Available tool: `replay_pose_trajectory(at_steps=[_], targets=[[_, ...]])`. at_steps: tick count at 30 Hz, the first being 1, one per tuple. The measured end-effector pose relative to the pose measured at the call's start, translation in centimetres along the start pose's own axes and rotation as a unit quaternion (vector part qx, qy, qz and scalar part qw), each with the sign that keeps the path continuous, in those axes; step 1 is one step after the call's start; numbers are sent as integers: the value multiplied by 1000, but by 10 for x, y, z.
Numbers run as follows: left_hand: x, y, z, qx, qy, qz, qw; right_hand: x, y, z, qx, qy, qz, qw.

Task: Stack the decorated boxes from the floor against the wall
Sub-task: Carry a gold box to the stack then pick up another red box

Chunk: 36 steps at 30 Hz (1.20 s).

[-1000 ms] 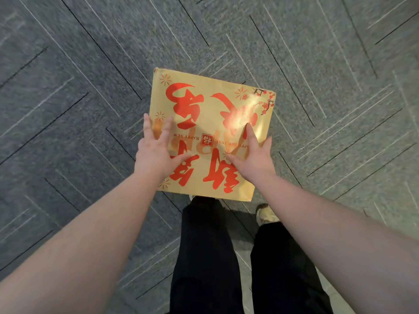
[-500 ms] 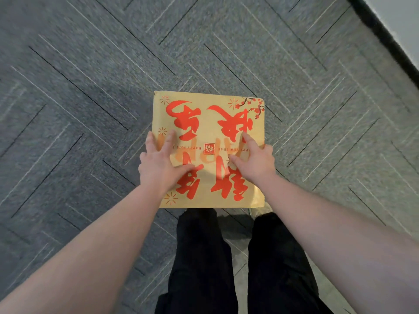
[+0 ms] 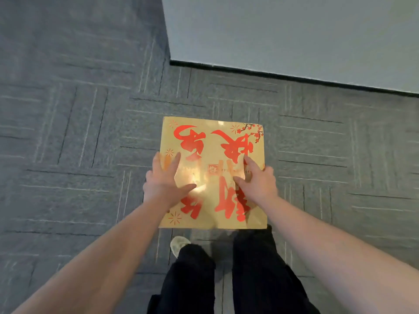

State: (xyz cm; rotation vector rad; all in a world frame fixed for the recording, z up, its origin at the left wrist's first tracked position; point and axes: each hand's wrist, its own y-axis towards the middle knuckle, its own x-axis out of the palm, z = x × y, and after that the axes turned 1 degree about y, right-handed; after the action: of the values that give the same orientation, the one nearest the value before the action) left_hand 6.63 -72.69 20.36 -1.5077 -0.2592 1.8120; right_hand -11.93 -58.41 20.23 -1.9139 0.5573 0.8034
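A flat gold decorated box with large red characters and a plum-blossom sprig is held level in front of me, above the grey carpet. My left hand holds its left edge, with thumb and two fingers lying on the lid. My right hand holds the right edge, with forefinger and thumb on top and the other fingers round the side. How the fingers lie under the box is hidden.
A pale wall with a black baseboard stands ahead at the upper right, its corner near the top middle. Grey carpet tiles cover the floor. My dark-trousered legs and a light shoe show below the box.
The view has turned toward the wall, which now fills the upper right. The box stays in both hands with the same grip.
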Motion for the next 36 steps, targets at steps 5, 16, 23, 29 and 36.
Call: replay_pose_trajectory(at_steps=[5, 16, 23, 29, 36], targets=[[-41, -9, 120, 109, 62, 19, 992, -104, -14, 48, 25, 63, 66, 996], [-18, -67, 460, 281, 148, 37, 948, -340, -19, 264, 95, 176, 180, 963], [18, -103, 653, 383, 167, 7, 908, -458, -25, 390, 159, 209, 246, 933], [34, -120, 780, 474, 188, -15, 860, -524, -28, 458, 218, 235, 297, 899], [56, -96, 913, 550, 203, -63, 807, -596, -5, 504, 293, 249, 345, 856]])
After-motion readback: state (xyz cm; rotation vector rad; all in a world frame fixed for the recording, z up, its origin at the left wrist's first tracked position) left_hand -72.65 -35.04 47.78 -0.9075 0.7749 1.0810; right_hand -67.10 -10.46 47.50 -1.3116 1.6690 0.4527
